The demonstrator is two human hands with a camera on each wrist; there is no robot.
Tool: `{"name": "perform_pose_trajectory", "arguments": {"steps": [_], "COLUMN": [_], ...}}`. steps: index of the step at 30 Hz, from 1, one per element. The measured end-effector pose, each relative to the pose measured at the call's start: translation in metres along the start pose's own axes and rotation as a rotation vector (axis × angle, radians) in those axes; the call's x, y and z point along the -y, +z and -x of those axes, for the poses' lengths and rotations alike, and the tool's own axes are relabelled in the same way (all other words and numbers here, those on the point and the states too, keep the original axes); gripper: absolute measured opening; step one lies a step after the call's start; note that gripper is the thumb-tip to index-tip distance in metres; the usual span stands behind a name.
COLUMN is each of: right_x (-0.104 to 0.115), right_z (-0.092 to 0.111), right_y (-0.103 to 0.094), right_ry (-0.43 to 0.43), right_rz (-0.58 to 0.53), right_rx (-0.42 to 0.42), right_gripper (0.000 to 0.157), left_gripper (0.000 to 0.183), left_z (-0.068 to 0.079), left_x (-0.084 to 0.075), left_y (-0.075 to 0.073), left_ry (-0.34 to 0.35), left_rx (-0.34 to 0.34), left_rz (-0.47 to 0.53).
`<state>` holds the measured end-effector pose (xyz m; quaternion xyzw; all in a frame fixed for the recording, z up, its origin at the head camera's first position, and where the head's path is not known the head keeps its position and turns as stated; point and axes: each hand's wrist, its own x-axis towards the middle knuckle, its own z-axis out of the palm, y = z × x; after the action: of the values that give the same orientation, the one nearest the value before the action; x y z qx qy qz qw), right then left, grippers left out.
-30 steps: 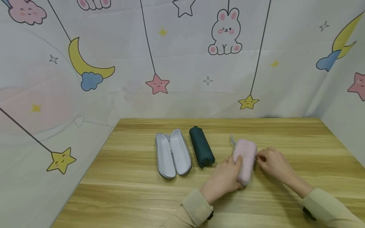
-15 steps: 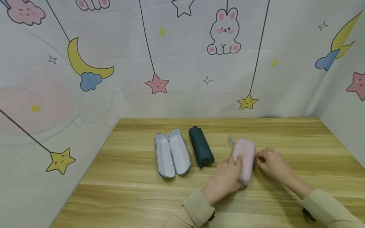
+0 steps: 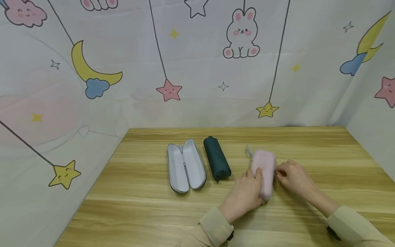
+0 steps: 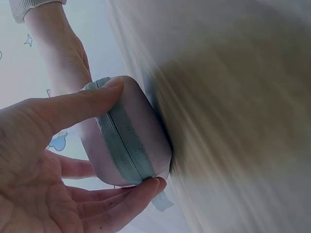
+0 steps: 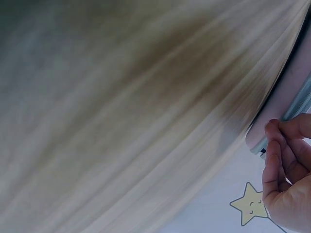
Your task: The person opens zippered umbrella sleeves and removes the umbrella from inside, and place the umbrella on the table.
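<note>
A pink zippered case (image 3: 264,171) lies closed on the table, with a grey-green zipper band (image 4: 124,141) round its side and a fabric tab (image 3: 249,151) at its far left end. My left hand (image 3: 245,190) grips the case from the left. In the left wrist view its thumb is on the near edge and its fingertips are on the opposite side. At the right side of the case, my right hand (image 3: 294,176) has curled fingers. Its thumb and forefinger pinch at the zipper (image 5: 297,102); the pull is mostly hidden by the fingertips.
An opened hard case (image 3: 179,169) with a pale grey lining lies left on the wooden table (image 3: 139,216). Between the two cases is a dark green folded umbrella (image 3: 217,158). A cloth with printed moons and stars (image 3: 200,109) hangs behind the table.
The head view has shifted slightly, so the table things appear a little further left. Both hands stay at the pink case with almost no visible movement.
</note>
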<state>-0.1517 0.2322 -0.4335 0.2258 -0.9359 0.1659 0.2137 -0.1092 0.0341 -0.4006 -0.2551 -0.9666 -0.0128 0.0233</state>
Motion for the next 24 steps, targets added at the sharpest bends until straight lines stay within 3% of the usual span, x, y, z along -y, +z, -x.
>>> {"name": "perform_pose_trajectory", "arguments": {"steps": [24], "right_x": [0.0058], "right_z": [0.0063], "right_y": [-0.0014], "right_ry": [-0.034], "right_rz": [-0.019], "right_rx": [-0.045], "right_gripper": [0.014], "left_gripper": [0.093], "left_z": [0.0007], "left_x": [-0.0096], "left_y": [0.001], "left_ry": [-0.045], "left_rx": [-0.015], "left_rz": [-0.009]}}
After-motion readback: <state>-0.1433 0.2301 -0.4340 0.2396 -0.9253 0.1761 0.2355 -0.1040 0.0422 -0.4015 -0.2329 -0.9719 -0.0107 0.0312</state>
